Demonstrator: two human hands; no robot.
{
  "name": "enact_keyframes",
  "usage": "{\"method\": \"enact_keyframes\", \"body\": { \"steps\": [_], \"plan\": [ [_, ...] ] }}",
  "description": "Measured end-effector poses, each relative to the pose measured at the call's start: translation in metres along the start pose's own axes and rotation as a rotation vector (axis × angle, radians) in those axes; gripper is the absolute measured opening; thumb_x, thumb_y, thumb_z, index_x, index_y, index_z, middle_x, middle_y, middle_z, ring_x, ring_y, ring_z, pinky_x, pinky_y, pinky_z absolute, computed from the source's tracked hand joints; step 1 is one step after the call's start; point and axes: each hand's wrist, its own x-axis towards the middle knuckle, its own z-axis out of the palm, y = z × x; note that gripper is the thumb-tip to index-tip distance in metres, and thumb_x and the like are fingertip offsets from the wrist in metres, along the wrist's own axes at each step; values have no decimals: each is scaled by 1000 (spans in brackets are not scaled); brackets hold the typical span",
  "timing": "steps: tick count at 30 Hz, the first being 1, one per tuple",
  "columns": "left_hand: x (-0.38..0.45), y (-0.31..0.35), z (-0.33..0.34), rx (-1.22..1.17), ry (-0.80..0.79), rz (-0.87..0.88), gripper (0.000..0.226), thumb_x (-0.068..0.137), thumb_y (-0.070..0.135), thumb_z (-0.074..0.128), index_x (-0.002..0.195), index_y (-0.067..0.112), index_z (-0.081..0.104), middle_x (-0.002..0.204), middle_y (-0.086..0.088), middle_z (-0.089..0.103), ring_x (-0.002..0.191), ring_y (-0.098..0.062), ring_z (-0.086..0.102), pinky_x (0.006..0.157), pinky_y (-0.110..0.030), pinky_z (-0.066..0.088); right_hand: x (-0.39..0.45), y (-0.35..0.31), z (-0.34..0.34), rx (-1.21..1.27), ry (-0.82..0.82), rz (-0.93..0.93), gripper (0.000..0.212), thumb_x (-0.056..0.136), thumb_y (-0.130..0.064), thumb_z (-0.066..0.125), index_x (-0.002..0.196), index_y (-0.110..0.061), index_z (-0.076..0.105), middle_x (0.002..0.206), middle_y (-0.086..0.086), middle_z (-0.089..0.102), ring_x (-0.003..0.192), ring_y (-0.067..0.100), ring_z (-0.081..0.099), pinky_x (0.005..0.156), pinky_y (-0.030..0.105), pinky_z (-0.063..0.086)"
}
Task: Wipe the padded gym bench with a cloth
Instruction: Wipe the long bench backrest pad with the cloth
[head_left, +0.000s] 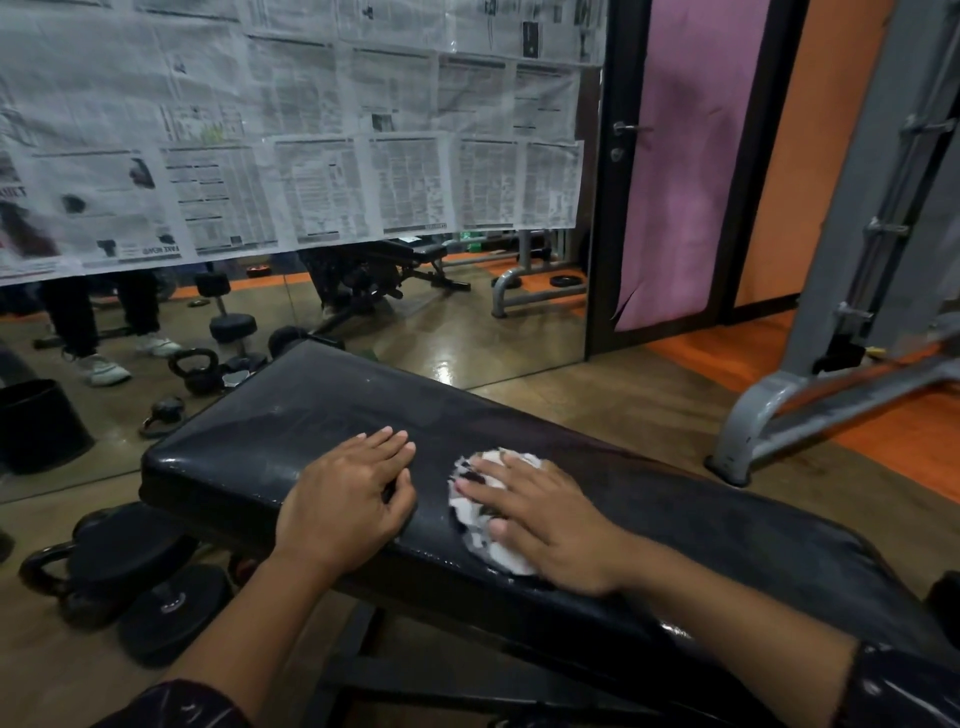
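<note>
Cloth (480, 512), soft and light, pressed flat under right hand (545, 525); left hand (348, 493), at 9 o'clock, braces slick padded counter (270, 415), fingers spread.

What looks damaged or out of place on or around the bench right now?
The bench pad is scuffed, with pale scratches near its far end. Behind it, the pink door covering is torn and curling at its bottom corner.

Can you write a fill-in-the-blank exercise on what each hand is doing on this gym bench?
1. The right hand presses a ____ flat on the bench.
2. The left hand rests on the bench and holds ____.
3. The bench padding is ____ in colour.
4. Sheets of ____ cover the mirror above.

Missing words: cloth; nothing; black; newspaper
</note>
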Motion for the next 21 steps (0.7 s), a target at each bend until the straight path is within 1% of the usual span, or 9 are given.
{"method": "enact_keyframes", "body": {
  "steps": [3,5,6,9,11,14,17,19,21],
  "plan": [
    [0,0,2,0,-1,-3,44,86,37,40,111,18,71,119,4,67,118,-7,58,104,-27,42,8,58,-7,-12,33,247,57,90,-71,7,144,-56,17,159,-16,18,148,11,12,119,43,12],
    [0,0,2,-1,0,-7,45,86,38,40,111,18,71,119,4,67,118,-7,57,104,-26,41,33,82,-10,-22,-2,495,55,94,-62,15,147,-48,18,160,-13,17,147,18,19,117,47,16],
    [0,0,2,-2,1,-9,45,86,38,39,111,18,71,119,4,67,118,-7,57,104,-25,40,45,84,-10,-25,-19,557,55,93,-60,14,147,-48,16,160,-13,16,147,21,20,116,49,17],
    [0,0,2,11,4,-12,46,85,39,38,111,18,71,120,4,66,118,-7,57,104,-26,40,60,43,-1,-68,-51,464,53,94,-60,14,146,-51,12,162,-9,12,148,26,11,116,54,11],
    [0,0,2,9,5,-14,46,85,39,38,112,19,70,120,4,66,118,-7,57,104,-27,41,39,4,3,-56,-29,269,54,93,-59,13,147,-51,12,162,-9,9,149,25,4,117,53,4],
    [0,-1,2,25,-1,-4,47,86,40,38,112,18,70,120,3,66,119,-7,57,104,-27,41,-5,-14,1,-49,4,3,54,94,-58,14,148,-49,13,161,-12,11,149,18,5,117,43,4],
    [0,-1,1,14,-4,-9,48,86,40,37,113,17,70,122,4,65,120,-7,56,106,-26,39,-5,22,-8,-28,5,111,55,94,-60,12,147,-47,20,160,-14,17,148,13,9,116,36,7],
    [0,0,1,15,-12,-13,50,85,40,36,114,17,69,122,4,65,120,-6,55,106,-26,38,16,43,-11,-29,23,298,56,94,-57,12,148,-44,22,160,-11,19,148,15,13,119,41,11],
    [0,1,-1,17,-16,-18,50,85,41,35,114,17,69,122,4,65,120,-6,55,106,-25,38,40,46,-10,-18,10,458,50,100,-47,19,150,-41,14,161,-8,16,149,19,13,118,47,12]
  ]
}}
